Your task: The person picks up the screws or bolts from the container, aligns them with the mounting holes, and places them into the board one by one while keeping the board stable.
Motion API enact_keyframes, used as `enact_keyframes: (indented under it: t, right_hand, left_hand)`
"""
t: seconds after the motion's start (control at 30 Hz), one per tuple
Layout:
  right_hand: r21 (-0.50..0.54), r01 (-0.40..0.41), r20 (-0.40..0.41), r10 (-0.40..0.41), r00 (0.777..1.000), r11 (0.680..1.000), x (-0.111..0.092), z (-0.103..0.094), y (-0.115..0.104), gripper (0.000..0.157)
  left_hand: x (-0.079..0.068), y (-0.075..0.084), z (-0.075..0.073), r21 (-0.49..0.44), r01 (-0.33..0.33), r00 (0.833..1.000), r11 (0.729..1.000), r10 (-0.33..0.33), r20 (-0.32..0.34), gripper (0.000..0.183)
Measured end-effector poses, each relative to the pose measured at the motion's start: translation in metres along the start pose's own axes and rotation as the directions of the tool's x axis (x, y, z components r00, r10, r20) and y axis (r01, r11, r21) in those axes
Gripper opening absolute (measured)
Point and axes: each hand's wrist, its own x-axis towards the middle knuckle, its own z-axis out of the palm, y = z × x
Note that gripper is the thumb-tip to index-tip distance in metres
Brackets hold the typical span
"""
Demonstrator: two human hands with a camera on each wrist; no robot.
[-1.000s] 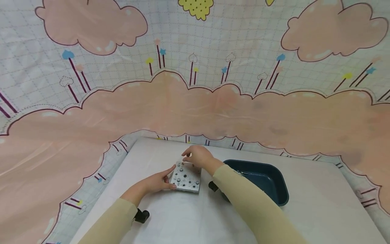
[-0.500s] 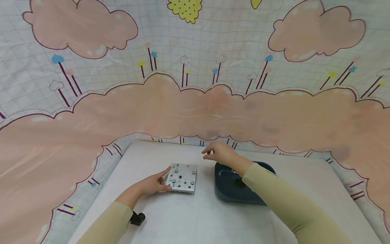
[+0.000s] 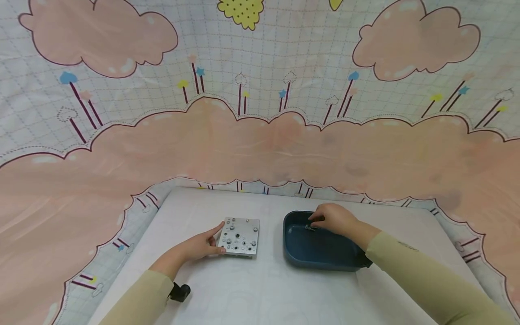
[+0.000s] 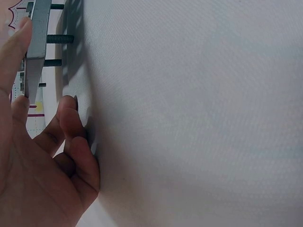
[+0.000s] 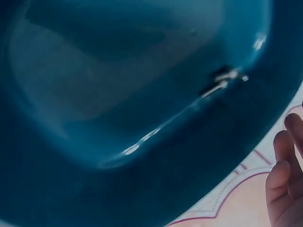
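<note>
A square silvery metal plate (image 3: pixel 243 229) with several holes and screw heads is held at its left edge by my left hand (image 3: pixel 195 247), thumb and index finger spread along it. In the left wrist view, threaded screw ends (image 4: pixel 60 39) stick out below the plate (image 4: pixel 38 45), and the other fingers curl loosely beside the tabletop. My right hand (image 3: pixel 335 219) hovers over the dark blue tray (image 3: pixel 321 264), its bent fingertips just above a few small metal screws (image 3: pixel 310 227). In the right wrist view, its relaxed fingers (image 5: pixel 279 175) show nothing between them; the screws (image 5: pixel 225 81) look blurred.
The white-covered table (image 3: pixel 268 293) carries both plate and tray, which stand apart with a gap between them. A patterned cloth (image 3: pixel 260 149) with clouds hangs behind the table. A black wrist device (image 3: pixel 179 292) sits by the left sleeve.
My right hand has moved from the plate rightward and down into the tray's space, over the screws. The left hand keeps its hold on the plate. The head view has shifted slightly.
</note>
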Motion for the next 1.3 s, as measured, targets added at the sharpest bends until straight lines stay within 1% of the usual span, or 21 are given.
enact_keyframes:
  t: [0.1, 0.3, 0.37, 0.43, 0.6, 0.8, 0.9, 1.13, 1.3]
  right_hand:
    - [-0.037, 0.026, 0.016, -0.026, 1.000, 0.999, -0.001, 0.003, 0.007, 0.020]
    - [-0.078, 0.007, 0.102, 0.001, 0.995, 0.997, 0.002, 0.010, 0.015, 0.015]
    - [-0.105, 0.016, 0.120, -0.004, 0.993, 0.994, 0.003, 0.014, 0.018, 0.015]
    - [-0.136, 0.043, 0.129, -0.025, 0.991, 0.990, 0.005, 0.017, 0.021, 0.015]
    - [-0.184, 0.071, 0.130, -0.047, 0.990, 0.980, 0.010, 0.026, 0.026, 0.017]
    - [-0.208, 0.080, 0.120, -0.055, 0.991, 0.975, 0.014, 0.032, 0.028, 0.017]
    - [-0.204, 0.084, 0.114, -0.062, 0.992, 0.975, 0.014, 0.032, 0.027, 0.015]
    - [-0.212, 0.118, 0.119, -0.095, 0.988, 0.970, 0.014, 0.031, 0.028, 0.004]
    - [-0.210, 0.107, 0.133, -0.080, 0.988, 0.972, 0.013, 0.032, 0.033, 0.003]
  left_hand:
    - [0.000, -0.001, 0.000, -0.006, 0.001, 1.000, 1.000, -0.001, -0.001, 0.098]
    - [-0.001, -0.001, 0.001, -0.013, 0.013, 1.000, 1.000, -0.013, -0.009, 0.098]
    - [-0.001, -0.001, 0.001, -0.016, 0.015, 1.000, 1.000, -0.015, -0.010, 0.097]
    - [0.000, 0.000, 0.002, -0.022, 0.016, 1.000, 1.000, -0.016, -0.010, 0.097]
    - [0.001, 0.000, 0.002, -0.025, 0.016, 1.000, 1.000, -0.016, -0.009, 0.097]
    - [0.001, -0.001, 0.001, -0.026, 0.025, 1.000, 0.999, -0.025, -0.008, 0.096]
    - [0.000, 0.001, 0.000, -0.027, 0.027, 1.000, 0.999, -0.027, -0.009, 0.097]
    - [-0.002, 0.001, 0.001, -0.038, 0.031, 0.999, 0.999, -0.031, -0.014, 0.097]
    - [-0.001, 0.001, 0.002, -0.037, 0.033, 0.999, 0.999, -0.033, -0.017, 0.097]
